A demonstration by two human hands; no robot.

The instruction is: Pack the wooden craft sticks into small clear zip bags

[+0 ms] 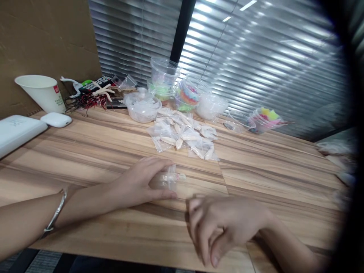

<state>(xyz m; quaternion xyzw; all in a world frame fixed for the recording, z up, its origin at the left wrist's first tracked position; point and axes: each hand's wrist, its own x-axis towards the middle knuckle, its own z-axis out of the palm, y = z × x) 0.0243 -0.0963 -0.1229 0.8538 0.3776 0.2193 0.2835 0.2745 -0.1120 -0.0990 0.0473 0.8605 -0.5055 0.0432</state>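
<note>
My left hand (pixel 142 180) rests on the wooden table (pixel 113 227), its thumb and fingers curved around a small clear plastic bag (pixel 170 178). Something with a reddish tint shows at the bag's right end, too small to name. Part of the bag is hidden under the palm. Closer to the table's front edge, my right hand (pixel 224 227) is slightly blurred, with its fingers loosely bent downward and the thumb apart from them. Nothing shows in it. Beyond both hands lies a pile of small clear bags (pixel 184 132) with pale, slender pieces inside.
Behind the pile stand a clear tub (pixel 143 108), stacked clear cups (pixel 165 76) and a cup of colourful pieces (pixel 264 119). At left are a paper cup (pixel 42 93), a white earbud case (pixel 56 119) and a white box (pixel 19 131). Window blinds (pixel 256 57) border the back.
</note>
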